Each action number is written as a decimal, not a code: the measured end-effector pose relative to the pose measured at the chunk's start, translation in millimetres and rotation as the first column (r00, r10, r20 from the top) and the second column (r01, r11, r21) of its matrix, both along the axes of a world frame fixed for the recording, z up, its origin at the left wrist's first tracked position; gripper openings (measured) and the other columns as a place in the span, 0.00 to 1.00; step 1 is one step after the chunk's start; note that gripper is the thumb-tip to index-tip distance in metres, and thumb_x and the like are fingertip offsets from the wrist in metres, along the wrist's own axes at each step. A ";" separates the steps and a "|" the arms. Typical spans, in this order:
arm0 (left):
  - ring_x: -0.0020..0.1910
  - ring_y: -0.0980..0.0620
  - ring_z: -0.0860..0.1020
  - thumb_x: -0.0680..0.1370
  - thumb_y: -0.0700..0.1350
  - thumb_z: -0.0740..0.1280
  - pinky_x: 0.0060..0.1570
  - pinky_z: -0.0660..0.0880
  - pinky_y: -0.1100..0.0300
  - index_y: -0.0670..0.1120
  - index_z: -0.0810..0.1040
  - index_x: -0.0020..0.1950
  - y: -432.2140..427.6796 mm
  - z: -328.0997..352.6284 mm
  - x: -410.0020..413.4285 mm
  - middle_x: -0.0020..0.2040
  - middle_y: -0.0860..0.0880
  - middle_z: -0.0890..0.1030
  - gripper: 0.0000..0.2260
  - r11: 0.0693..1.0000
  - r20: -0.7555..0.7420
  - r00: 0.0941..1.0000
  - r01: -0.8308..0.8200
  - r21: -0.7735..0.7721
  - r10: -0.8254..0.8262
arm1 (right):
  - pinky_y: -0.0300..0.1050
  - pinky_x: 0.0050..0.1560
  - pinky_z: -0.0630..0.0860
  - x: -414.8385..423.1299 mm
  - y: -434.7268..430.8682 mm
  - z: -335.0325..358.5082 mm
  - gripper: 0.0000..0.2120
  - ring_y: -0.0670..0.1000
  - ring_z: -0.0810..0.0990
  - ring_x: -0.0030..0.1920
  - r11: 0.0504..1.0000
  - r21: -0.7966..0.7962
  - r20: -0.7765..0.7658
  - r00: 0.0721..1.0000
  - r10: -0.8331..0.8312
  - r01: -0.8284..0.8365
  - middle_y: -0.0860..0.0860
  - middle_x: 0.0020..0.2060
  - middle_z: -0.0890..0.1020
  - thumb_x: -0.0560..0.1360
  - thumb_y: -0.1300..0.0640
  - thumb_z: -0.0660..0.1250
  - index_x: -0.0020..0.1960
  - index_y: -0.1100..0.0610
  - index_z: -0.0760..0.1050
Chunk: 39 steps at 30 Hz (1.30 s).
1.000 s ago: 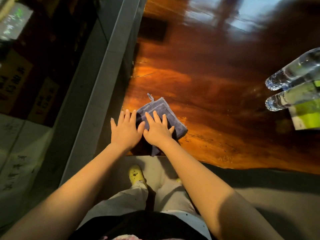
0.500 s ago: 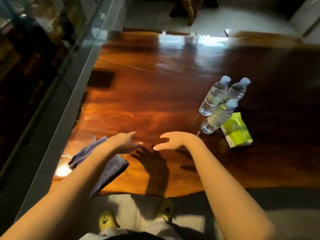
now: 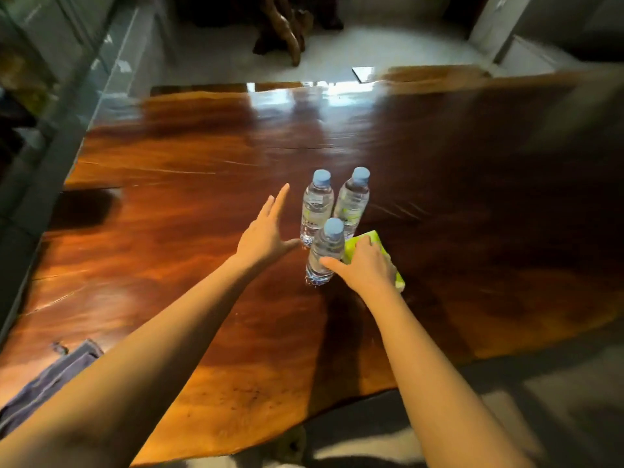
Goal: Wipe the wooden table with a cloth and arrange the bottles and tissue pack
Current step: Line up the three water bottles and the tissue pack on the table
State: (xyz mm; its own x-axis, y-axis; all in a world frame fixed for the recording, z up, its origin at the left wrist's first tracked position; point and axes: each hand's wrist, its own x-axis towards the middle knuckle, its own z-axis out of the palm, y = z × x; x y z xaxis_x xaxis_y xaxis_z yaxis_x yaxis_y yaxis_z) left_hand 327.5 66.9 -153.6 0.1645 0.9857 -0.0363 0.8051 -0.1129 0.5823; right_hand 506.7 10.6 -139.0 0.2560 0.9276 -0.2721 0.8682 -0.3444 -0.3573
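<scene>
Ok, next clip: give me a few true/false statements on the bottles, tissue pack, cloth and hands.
1. Three bottles stand upright on the wooden table. True.
2. The right hand rests on the green tissue pack. True.
3. The left hand grips a bottle. False: it is open, fingers spread, beside the bottles.
4. The cloth lies under the right hand. False: it lies at the table's near left edge, untouched.
5. The bottles have red caps. False: blue caps.

No legible text on anything.
</scene>
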 end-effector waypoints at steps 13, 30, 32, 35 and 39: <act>0.68 0.47 0.71 0.63 0.49 0.79 0.63 0.71 0.47 0.52 0.47 0.77 73.0 -35.2 54.0 0.73 0.49 0.68 0.52 0.994 0.317 0.948 0.019 -0.103 0.015 | 0.32 0.62 0.66 -11.6 23.3 -83.1 0.36 0.52 0.73 0.63 0.852 0.518 -0.463 0.862 0.205 0.075 0.56 0.62 0.74 0.64 0.59 0.76 0.66 0.49 0.61; 0.50 0.53 0.77 0.63 0.43 0.78 0.48 0.72 0.60 0.50 0.67 0.62 76.7 -59.4 55.8 0.52 0.54 0.77 0.32 0.981 0.473 0.859 -0.170 -0.095 0.195 | 0.20 0.56 0.66 -19.6 26.9 -104.2 0.35 0.45 0.74 0.57 0.757 0.625 -0.511 0.832 0.213 0.190 0.46 0.55 0.73 0.65 0.56 0.76 0.65 0.47 0.62; 0.50 0.53 0.78 0.63 0.43 0.78 0.49 0.72 0.60 0.50 0.67 0.62 71.3 -59.2 42.4 0.52 0.54 0.78 0.32 0.979 0.472 0.858 -0.182 -0.089 0.202 | 0.28 0.56 0.70 -26.5 24.6 -102.6 0.36 0.44 0.75 0.56 0.745 0.626 -0.522 0.834 0.181 0.230 0.48 0.56 0.75 0.64 0.55 0.77 0.66 0.47 0.61; 0.51 0.52 0.78 0.63 0.42 0.78 0.49 0.71 0.60 0.50 0.67 0.63 61.3 -57.9 12.0 0.53 0.54 0.77 0.32 0.971 0.460 0.856 -0.219 -0.091 0.236 | 0.33 0.55 0.71 -39.5 24.0 -101.1 0.36 0.50 0.77 0.56 0.726 0.623 -0.526 0.843 0.114 0.291 0.55 0.58 0.78 0.63 0.56 0.78 0.66 0.55 0.64; 0.50 0.53 0.77 0.63 0.42 0.78 0.50 0.71 0.60 0.49 0.67 0.62 41.2 -52.1 -43.1 0.53 0.53 0.77 0.32 0.949 0.459 0.835 -0.305 -0.077 0.305 | 0.22 0.52 0.64 -62.7 27.8 -98.8 0.34 0.54 0.78 0.55 0.780 0.548 -0.571 0.816 0.085 0.303 0.62 0.57 0.78 0.64 0.58 0.79 0.64 0.65 0.68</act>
